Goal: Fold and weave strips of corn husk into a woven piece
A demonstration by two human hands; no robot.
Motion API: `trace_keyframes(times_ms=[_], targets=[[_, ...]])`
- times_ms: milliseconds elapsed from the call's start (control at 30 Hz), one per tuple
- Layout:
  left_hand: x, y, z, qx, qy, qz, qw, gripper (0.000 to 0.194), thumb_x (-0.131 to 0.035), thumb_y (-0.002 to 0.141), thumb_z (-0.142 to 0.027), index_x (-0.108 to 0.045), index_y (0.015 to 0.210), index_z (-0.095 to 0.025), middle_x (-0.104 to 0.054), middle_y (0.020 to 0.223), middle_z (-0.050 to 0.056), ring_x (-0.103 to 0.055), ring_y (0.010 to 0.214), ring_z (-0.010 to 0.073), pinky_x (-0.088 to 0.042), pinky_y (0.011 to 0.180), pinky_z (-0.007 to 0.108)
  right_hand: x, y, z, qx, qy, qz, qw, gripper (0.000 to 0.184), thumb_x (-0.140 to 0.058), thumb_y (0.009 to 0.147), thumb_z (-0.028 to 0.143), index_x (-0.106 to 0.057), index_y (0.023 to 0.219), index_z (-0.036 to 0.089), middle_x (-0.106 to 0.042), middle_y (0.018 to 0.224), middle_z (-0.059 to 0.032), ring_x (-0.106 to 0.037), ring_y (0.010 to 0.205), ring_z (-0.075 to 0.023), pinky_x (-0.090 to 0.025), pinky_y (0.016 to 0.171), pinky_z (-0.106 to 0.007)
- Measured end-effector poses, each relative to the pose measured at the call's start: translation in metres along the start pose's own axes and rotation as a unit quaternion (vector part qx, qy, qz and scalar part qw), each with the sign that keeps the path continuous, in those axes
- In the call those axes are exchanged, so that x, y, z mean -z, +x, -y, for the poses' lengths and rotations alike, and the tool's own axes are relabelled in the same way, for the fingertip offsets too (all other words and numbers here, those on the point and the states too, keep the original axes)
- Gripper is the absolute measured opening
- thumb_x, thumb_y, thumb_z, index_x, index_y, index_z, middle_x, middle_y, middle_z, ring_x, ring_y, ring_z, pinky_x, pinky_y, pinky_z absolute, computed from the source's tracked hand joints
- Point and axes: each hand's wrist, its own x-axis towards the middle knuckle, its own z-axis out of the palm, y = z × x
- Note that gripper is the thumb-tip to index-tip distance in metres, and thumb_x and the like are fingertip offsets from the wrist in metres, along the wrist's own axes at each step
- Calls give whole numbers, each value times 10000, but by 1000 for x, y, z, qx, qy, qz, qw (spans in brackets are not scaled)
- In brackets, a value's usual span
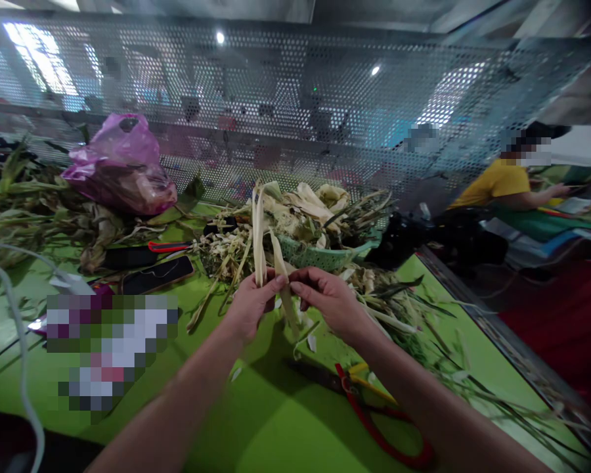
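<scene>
- ends of the pale husk strips (259,230) between the fingers of the left hand (253,305) and right hand (325,299): covered, can't see how they're gripped
- both forearms run off the bottom edge
- scissors (342,381): handles partly under the right forearm (404,374), blades dark and kinda blurry
- green basket (315,255): mostly buried in dried husks (305,213), no clue what's at the bottom
- pink plastic bag (121,164): contents too murky to tell
- big pixelated patch (123,348) on the left, whatever's under it is anyone's guess
- white cable (17,328): cut off left and bottom
- person in yellow (505,180): face pixelated, legs hidden
- stuff behind the perforated panel (285,98): just a blur lol
</scene>
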Motion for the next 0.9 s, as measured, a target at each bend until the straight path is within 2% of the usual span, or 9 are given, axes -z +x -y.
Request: trace_keyframes(times_ms=[133, 233, 367, 467, 633, 800, 900], targets=[[-1, -1, 0, 10, 2, 0, 1000, 307, -785, 615, -339, -586, 750, -148, -438, 525, -71, -293, 407, 17, -160, 403, 187, -1, 0, -2, -5, 8, -8, 1000, 152, -608, 778, 316, -588, 795, 167, -549, 683, 12, -496, 571, -106, -435, 531, -234], [-2, 0, 2, 2, 1, 3, 1000, 306, -782, 618, -340, -575, 740, -151, -426, 524, -73, -285, 404, 17, -162, 399, 184, -1, -2, 0, 30, -84, -20, 996, 134, -566, 813, 304, -569, 768, 178, -542, 665, 14, -482, 579, -113, -408, 536, -235], [-4, 1, 5, -9, -15, -6, 1000, 304, -783, 612, -325, -551, 714, -157, -398, 514, -79, -268, 396, 16, -155, 387, 181, -2, -5, 5, 85, -245, -45, 965, 117, -517, 857, 268, -550, 775, 191, -583, 711, -8, -493, 634, -137, -364, 576, -250], [0, 4, 4, -13, -34, -41, 999, 308, -782, 613, -309, -536, 731, -168, -389, 509, -86, -279, 393, 16, -161, 388, 175, -2, -8, 8, 117, -287, -38, 950, 109, -485, 883, 250, -528, 801, 194, -591, 761, -25, -513, 683, -154, -359, 618, -262], [11, 9, -2, -48, -64, -86, 993, 307, -770, 633, -295, -515, 754, -177, -451, 553, -78, -323, 405, 15, -183, 396, 171, 0, -11, 11, 127, -274, -24, 953, 106, -475, 892, 246, -513, 806, 198, -571, 761, -26, -509, 692, -159, -362, 634, -267], [15, 10, -7, -68, -67, -119, 988, 301, -767, 641, -298, -521, 770, -181, -500, 590, -63, -366, 424, 21, -210, 400, 166, 4, -11, 11, 86, -159, -38, 983, 132, -492, 895, 311, -528, 833, 200, -532, 699, 2, -490, 630, -138, -373, 586, -251], [15, 11, -7, -93, -69, -129, 985, 289, -764, 645, -305, -535, 764, -176, -478, 564, -69, -343, 409, 17, -202, 392, 168, 1, -13, 12, 33, -109, 27, 993, 192, -511, 882, 369, -563, 833, 192, -550, 706, 1, -499, 622, -130, -375, 557, -240]])
